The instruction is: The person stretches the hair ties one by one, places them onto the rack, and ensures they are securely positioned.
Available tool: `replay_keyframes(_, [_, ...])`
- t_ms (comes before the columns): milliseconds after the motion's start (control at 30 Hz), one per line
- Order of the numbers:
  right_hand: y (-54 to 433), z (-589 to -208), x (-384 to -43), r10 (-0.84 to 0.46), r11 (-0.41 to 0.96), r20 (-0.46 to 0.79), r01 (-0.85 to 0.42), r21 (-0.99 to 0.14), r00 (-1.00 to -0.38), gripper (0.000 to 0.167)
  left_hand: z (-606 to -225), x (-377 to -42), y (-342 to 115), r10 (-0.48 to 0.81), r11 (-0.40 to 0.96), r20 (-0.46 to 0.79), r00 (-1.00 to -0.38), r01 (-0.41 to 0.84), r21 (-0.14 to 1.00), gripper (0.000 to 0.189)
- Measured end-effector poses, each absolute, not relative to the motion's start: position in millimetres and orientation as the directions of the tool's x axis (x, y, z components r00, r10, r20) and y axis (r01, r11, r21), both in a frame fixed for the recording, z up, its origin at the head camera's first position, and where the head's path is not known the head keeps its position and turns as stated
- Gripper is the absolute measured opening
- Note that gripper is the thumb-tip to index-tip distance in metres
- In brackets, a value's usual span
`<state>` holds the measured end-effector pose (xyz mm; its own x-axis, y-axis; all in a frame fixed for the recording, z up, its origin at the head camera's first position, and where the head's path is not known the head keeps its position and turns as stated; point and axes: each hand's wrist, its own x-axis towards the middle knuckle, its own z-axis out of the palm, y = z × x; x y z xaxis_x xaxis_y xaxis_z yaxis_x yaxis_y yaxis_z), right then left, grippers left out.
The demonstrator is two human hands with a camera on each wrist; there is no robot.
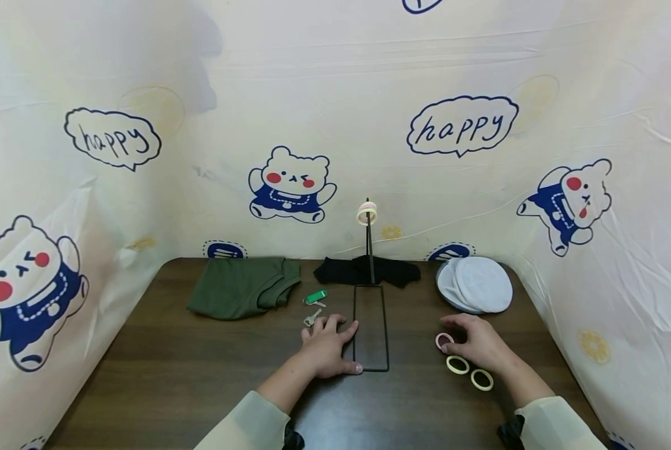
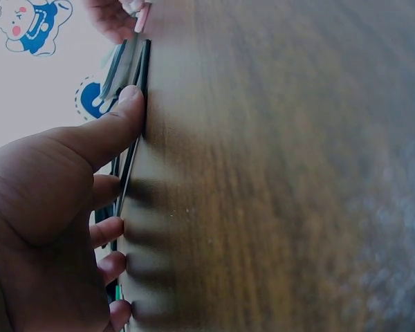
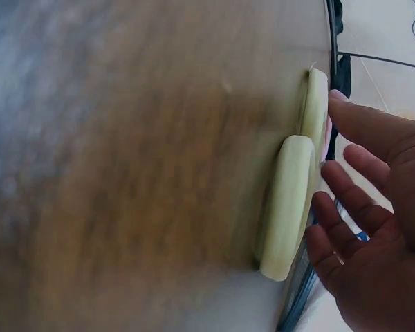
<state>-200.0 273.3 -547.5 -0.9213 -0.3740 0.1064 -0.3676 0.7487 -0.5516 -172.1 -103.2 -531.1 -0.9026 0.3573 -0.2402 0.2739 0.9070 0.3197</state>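
My left hand [image 1: 327, 347] rests at the left side of a black wire stand [image 1: 388, 331], fingers spread on the table. In the left wrist view its thumb [image 2: 130, 104] presses against the stand's thin bar. Pale rings [image 1: 367, 214] hang near the top of the stand's post. My right hand [image 1: 476, 340] hovers over a pink ring [image 1: 437, 341], thumb right at its near edge and the other fingers loosely bent beyond it. Two pale yellow rings lie closer to me, one ring [image 1: 458, 373] beside the pink one, the other ring [image 3: 287, 207] nearest the right wrist camera.
Beyond my left hand lie keys [image 1: 312, 319] with a green tag [image 1: 315, 297] and a folded green cloth [image 1: 240, 290]. Black fabric [image 1: 335, 271] lies behind the stand. At the back right, white round pads [image 1: 484, 284] sit on a dark dish. A printed curtain surrounds the table [image 1: 200, 387].
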Motion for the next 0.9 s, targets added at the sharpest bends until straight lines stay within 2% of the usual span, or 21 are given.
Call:
replay_keyframes(267, [273.5,-549.8,-202.1,-0.396,0.749,0.101,-0.384,-0.54,-0.913,0.037,-531.0,-172.0,-103.7,0.353,0.91,-0.242,-0.904,0.272,0.313,0.096])
replay_keyframes(533, [275.2,-546.7,-199.2,-0.412,0.745,0.098,-0.397,-0.536,-0.906,0.04,-530.9,-169.9,-103.3,0.353,0.909,-0.242,-0.904,0.27,0.318,0.096])
replay_keyframes(733, [274.1,-548.3,-199.7,-0.384,0.765,0.079,-0.365,-0.531,-0.92,0.026,-532.1,-169.8,-104.0,0.352,0.911,-0.241,-0.904,0.272,0.31,0.096])
replay_keyframes(900, [273.6,-547.4,-199.5,-0.369,0.759,0.096,-0.359,-0.543,-0.925,0.022,-531.9,-170.3,-103.3,0.356,0.909,-0.242,-0.903,0.274,0.313,0.096])
